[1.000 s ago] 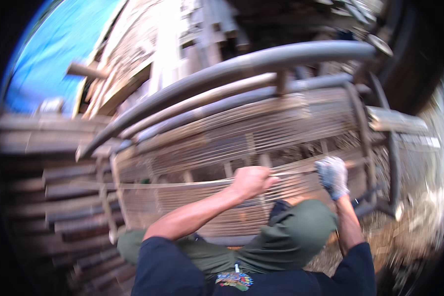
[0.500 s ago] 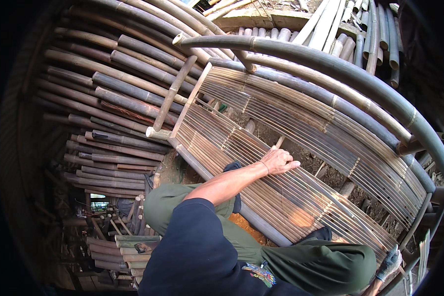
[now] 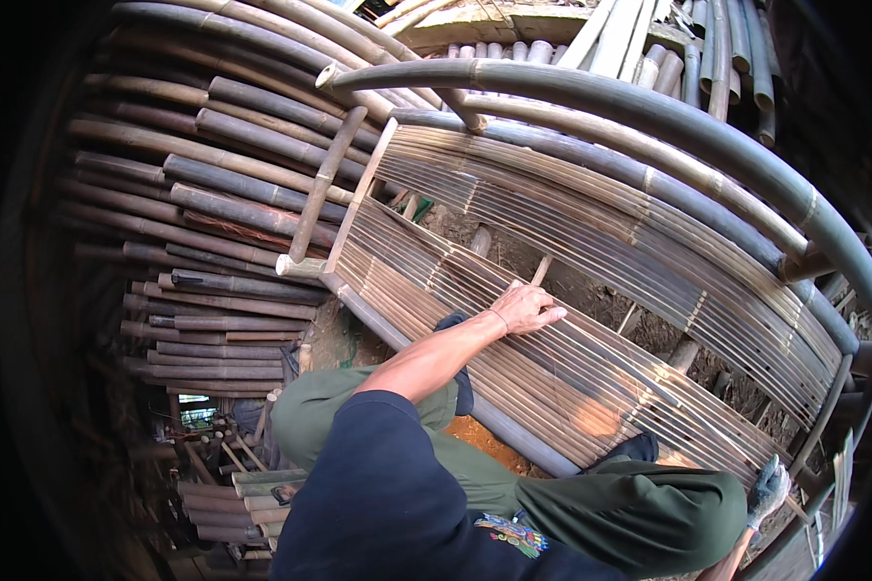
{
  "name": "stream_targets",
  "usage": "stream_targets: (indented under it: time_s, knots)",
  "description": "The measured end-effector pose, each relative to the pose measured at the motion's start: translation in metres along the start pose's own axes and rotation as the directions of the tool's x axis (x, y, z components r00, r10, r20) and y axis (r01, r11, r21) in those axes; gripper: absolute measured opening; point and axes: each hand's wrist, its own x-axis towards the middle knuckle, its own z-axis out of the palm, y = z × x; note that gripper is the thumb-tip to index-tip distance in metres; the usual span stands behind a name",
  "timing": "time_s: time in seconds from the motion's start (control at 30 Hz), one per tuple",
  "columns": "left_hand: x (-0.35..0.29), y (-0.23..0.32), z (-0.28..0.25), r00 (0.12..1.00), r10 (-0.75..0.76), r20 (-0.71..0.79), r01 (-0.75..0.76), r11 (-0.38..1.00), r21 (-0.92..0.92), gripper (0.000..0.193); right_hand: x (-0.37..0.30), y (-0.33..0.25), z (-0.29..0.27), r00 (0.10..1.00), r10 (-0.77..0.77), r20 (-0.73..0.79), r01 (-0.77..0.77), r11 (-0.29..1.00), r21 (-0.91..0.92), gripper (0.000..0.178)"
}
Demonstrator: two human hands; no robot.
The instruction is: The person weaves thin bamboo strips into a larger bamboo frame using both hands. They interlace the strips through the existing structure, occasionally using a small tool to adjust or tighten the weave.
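A bamboo bench [image 3: 504, 436] with a seat of long narrow slats spreads in front of me, and I sit across its near edge. My bare left hand [image 3: 528, 308] rests at the inner edge of the near slats, fingers curled over a long bamboo slat [image 3: 639, 366] beside the open gap. Far to the right, my gloved right hand [image 3: 769, 490] is closed at the slat's right end, close to the bench's end rail. Its fingertips are partly hidden. Beyond the gap lies another band of slats [image 3: 552, 218], joined by pale cross ties.
A thick curved bamboo rail [image 3: 591, 85] arches along the bench's far side. Stacked bamboo poles [image 3: 233, 184] fill the left. More cut poles [image 3: 741, 48] lie at the far right. Cross bars and dirt show through the gap. Split strips [image 3: 843, 474] stand near my right hand.
The whole view has shifted a little, moving the bench's left end leftward in the picture. Both hands keep nearly the same places on the bench.
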Motion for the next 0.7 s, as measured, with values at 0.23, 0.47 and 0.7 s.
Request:
stream_targets:
  time_s: [0.23,0.47,0.7]
  knots:
    - [-0.002,0.004,-0.017,0.985,0.080,-0.155,-0.042,0.970,0.238,0.047,0.035,-0.032,-0.053,1.000,-0.012,0.018,0.013,0.999,-0.037,0.017]
    - [-0.007,-0.024,-0.054,0.982,-0.037,-0.186,0.066,0.986,0.151,0.043,0.076,-0.083,-0.089,0.978,-0.008,-0.210,-0.002,0.999,-0.047,0.023]
    - [0.010,-0.037,-0.055,0.998,-0.043,0.050,0.027,0.957,0.288,0.049,0.086,-0.082,0.020,0.973,0.201,0.116,-0.201,0.979,-0.015,0.037]
